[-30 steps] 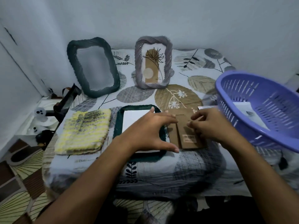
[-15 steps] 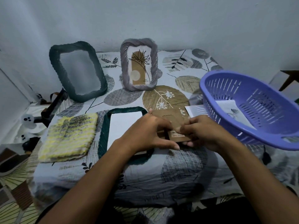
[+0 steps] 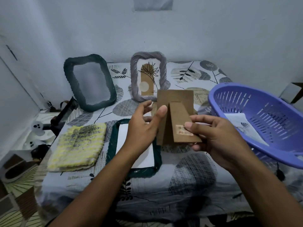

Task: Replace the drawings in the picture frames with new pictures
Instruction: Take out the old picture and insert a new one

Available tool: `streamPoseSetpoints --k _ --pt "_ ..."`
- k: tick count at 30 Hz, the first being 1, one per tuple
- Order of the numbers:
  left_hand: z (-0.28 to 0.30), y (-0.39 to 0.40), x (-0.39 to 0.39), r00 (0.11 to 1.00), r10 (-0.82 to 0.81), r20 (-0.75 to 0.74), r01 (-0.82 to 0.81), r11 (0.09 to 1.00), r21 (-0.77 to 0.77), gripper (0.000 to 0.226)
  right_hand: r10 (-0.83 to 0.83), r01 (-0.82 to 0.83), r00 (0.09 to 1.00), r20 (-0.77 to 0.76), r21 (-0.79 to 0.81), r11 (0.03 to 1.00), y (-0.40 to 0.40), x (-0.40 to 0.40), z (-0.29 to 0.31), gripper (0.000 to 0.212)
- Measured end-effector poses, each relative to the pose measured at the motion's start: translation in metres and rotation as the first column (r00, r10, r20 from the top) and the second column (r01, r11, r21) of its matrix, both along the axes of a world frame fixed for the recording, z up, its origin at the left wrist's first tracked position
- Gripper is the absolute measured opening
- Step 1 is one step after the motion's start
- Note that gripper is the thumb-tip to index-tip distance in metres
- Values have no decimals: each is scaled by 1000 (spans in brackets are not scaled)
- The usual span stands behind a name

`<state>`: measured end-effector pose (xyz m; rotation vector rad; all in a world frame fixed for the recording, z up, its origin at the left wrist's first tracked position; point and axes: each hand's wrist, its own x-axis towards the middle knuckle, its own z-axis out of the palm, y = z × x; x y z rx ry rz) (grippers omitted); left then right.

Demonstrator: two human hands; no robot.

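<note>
A brown cardboard frame backing (image 3: 177,104) with a fold-out stand is lifted above the table. My right hand (image 3: 218,138) grips its lower right corner, thumb on the price sticker. My left hand (image 3: 144,126) holds its left edge with the thumb on the front. Below lies a dark green frame (image 3: 113,140) face down, with a white sheet (image 3: 124,133) in it. A grey frame (image 3: 148,76) with a plant drawing and an empty dark green frame (image 3: 90,82) lean on the wall.
A purple plastic basket (image 3: 262,118) holding paper pictures (image 3: 241,126) sits at the right. A yellow knitted cloth (image 3: 78,146) lies left of the flat frame. The table carries a leaf-patterned cover (image 3: 196,176). Small objects stand on a low shelf (image 3: 42,130) at the left.
Both hands have lifted the cardboard backing off the table and tilted it upright, with its stand flap hanging toward me. The camera has moved closer.
</note>
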<state>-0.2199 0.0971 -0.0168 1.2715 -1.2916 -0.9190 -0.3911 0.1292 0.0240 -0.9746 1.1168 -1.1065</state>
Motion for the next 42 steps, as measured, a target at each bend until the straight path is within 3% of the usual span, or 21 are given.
streamPoseSetpoints --k 3,6,11,16,19,21,24,26,28,34,42 --pt "8 6 1 969 -61 -239 80 994 73 69 -5 7 999 36 -49 999 4 1 10 41" --pt "18 13 4 924 -116 -363 144 988 50 61 -22 22 1000 4 -108 994 5 4 13 41" --pt "21 19 15 873 -150 -465 194 980 49 33 -102 13 961 -256 -325 946 6 17 8 19" --pt "19 21 32 853 -104 -512 169 982 83 36 -258 -45 801 -540 -484 874 7 32 2 32" --pt "18 24 44 861 -88 -501 158 983 97 36 -310 -56 749 -585 -522 851 3 42 1 45" --pt "17 26 52 869 -83 -488 156 981 111 34 -253 -34 801 -542 -464 885 -1 47 -1 52" --pt "13 29 65 880 -69 -471 152 978 141 29 0 -62 962 -272 -222 973 -10 55 -7 56" --pt "12 31 72 887 -56 -459 146 976 162 31 64 -76 992 -108 -113 991 -15 60 -12 58" --pt "10 33 81 898 -48 -438 142 973 183 32 75 -79 996 -57 -72 994 -19 67 -15 58" --pt "6 36 107 945 -49 -325 143 952 272 11 107 -107 993 -51 15 994 -25 79 -24 43" --pt "1 32 118 989 46 -139 8 931 364 23 161 -146 949 -271 75 986 -34 79 -35 31"
